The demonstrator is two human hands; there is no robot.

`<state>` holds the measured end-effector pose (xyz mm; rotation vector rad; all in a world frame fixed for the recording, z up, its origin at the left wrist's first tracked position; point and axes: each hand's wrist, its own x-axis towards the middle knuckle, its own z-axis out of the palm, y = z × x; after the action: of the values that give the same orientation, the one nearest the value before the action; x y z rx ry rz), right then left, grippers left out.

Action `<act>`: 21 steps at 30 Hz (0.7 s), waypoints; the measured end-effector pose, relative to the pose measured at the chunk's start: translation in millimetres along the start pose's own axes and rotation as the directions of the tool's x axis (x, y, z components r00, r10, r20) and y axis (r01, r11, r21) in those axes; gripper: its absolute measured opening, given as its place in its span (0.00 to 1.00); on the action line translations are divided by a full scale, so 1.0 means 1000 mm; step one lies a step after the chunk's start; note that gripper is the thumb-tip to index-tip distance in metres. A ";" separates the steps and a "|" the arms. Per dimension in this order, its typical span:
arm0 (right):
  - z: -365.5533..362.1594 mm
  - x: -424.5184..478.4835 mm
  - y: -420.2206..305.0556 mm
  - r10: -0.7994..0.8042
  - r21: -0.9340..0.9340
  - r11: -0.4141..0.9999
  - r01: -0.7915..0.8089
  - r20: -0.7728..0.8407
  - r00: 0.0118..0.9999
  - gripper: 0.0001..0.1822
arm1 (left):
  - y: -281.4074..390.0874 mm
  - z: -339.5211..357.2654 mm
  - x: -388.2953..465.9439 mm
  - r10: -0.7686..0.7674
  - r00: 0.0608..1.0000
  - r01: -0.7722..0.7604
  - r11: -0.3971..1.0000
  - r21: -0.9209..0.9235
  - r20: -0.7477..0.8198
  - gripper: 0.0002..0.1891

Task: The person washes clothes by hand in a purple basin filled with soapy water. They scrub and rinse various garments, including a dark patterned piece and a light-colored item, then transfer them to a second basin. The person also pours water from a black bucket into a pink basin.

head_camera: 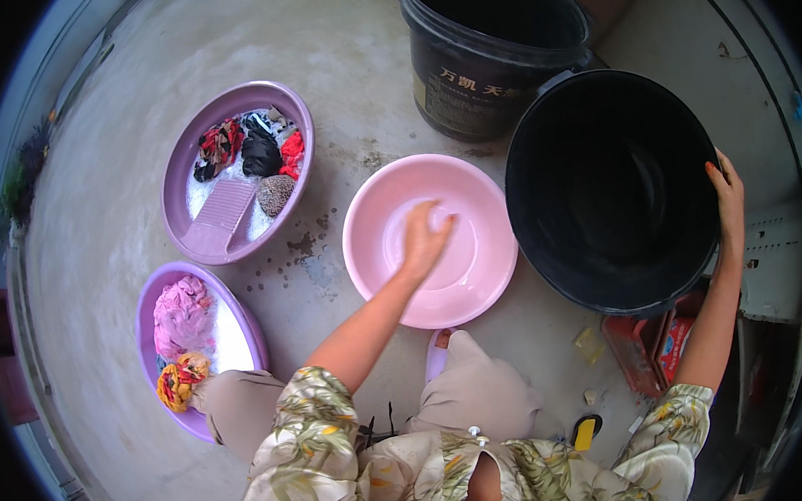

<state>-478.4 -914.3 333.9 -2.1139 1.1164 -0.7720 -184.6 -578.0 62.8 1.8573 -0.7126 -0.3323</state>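
Observation:
My left hand (pixel 428 240), blurred, hangs over the pink plastic basin (pixel 490 252) with its fingers apart and nothing in them. Whether it touches the basin's bottom I cannot tell. At the right, my right hand (pixel 728 192) grips the rim of a black plastic bucket (pixel 556 199), thumb on the rim and fingers on the outer side. The bucket is tilted, its mouth turned towards me, and its inside is dark. Its left edge comes up against the pink basin's right side in the view. Any water in the pink basin is hard to make out.
Left stands a purple basin (pixel 177 216) with sudsy laundry and a ridged washboard (pixel 223 210). Nearer is a second purple basin (pixel 255 335) holding pink and yellow cloth in suds. Behind the tilted bucket stands another black bucket (pixel 500 72). A reddish-brown container (pixel 638 356) and a brush (pixel 586 433) lie right.

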 end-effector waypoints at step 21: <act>0.080 -0.050 -0.065 -0.061 -0.223 0.974 0.033 -0.120 0.991 0.26 | -0.084 -0.172 -0.015 -0.447 0.895 0.274 0.563 0.780 0.009 0.37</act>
<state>-411.5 -822.0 320.2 -2.3094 1.2739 -0.8474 -77.3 -419.4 52.1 2.8538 -0.6458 -0.5572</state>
